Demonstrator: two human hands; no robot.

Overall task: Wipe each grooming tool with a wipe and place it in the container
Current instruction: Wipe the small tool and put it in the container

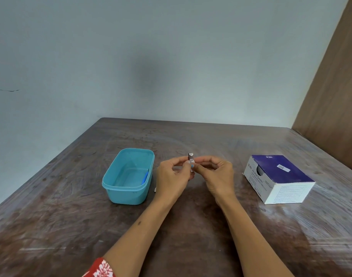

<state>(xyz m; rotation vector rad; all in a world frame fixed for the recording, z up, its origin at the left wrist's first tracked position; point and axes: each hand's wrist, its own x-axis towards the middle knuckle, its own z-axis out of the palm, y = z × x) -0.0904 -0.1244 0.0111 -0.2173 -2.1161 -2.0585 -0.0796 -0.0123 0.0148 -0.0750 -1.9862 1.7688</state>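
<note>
Hands meet above the middle of the table [191,226], both working on one small metal nail clipper [191,157]. The clipper stands nearly upright, long axis vertical, its shiny end pointing up and a little away toward the wall, its lower part hidden among the fingertips. The left hand [172,179] pinches it from the left with curled fingers; the right hand [217,176] pinches from the right, thumb and forefinger closed on the tool with what looks like a small white wipe [192,162] pressed against it, though that scrap is too small to read well.

Just left of the hands sits a teal plastic container [119,193], open-topped, with a blue tool [145,176] lying along its right inner wall. Well to the right rests a purple-and-white box of alcohol swabs [279,178].

The tabletop is dark brown wood, scuffed and streaked with pale wear. A plain pale blue-grey wall [131,56] rises behind it, and a brown wooden panel [335,86] stands at the right. A red patterned sleeve [100,269] shows at the bottom edge.
</note>
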